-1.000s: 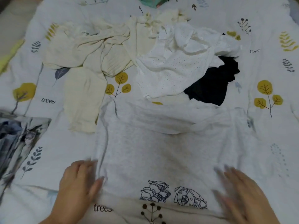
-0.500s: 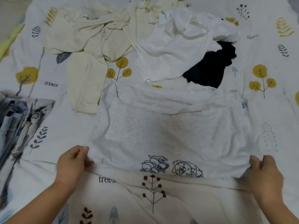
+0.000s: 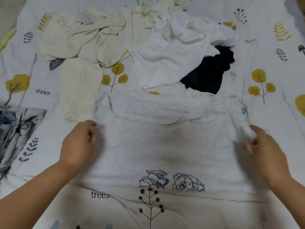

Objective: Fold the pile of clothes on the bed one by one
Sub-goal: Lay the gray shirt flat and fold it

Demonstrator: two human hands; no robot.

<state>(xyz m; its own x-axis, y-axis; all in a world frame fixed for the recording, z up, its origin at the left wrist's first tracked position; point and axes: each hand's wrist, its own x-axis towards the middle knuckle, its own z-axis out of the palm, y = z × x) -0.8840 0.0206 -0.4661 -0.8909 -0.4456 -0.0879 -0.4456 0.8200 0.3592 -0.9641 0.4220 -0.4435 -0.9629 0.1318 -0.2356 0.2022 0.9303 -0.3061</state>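
Home bedroom — tree-print bedsheet, loose clothes heaped on it

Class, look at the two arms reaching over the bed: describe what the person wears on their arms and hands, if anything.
Nothing is worn. The left hand and right hand are bare, with no gloves, and no rings, watch or bracelet can be made out. Both forearms are uncovered to the frame's edge, so no sleeve shows; anything worn higher up is out of view.
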